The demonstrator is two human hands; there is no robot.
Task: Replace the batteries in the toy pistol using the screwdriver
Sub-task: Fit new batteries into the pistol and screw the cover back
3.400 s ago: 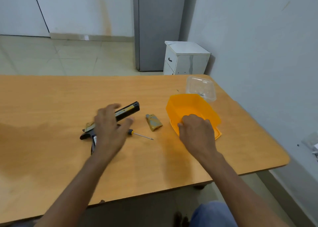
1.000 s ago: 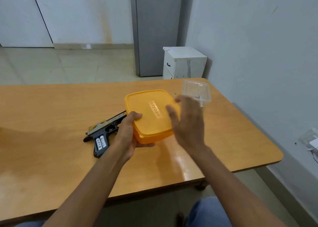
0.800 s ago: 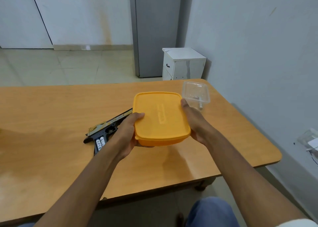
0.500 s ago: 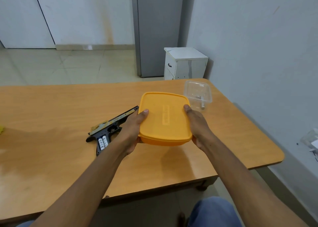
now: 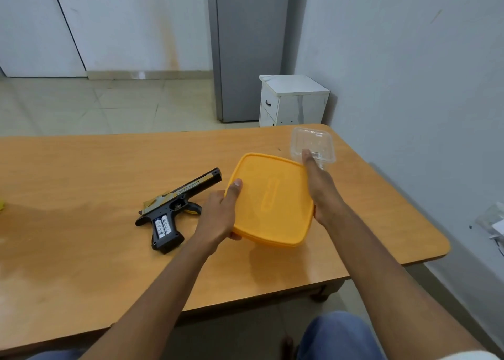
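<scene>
The black and gold toy pistol lies on its side on the wooden table. Its grip compartment is uncovered and shows two white batteries. A black and yellow handle, seemingly the screwdriver's, pokes out from under the trigger guard. To the right, both hands hold a closed orange lidded box just above the table. My left hand grips its left edge, thumb on the lid and fingers beneath. My right hand clasps its right edge. The battery cover is out of sight.
A clear plastic tub stands at the table's far right corner, just beyond my right fingertips. A white cabinet and a grey fridge stand behind the table. A small yellow object shows at the left edge.
The orange box, earlier open on the table, now has its lid on and is held in both hands. In the last half second it sank slightly to the right.
</scene>
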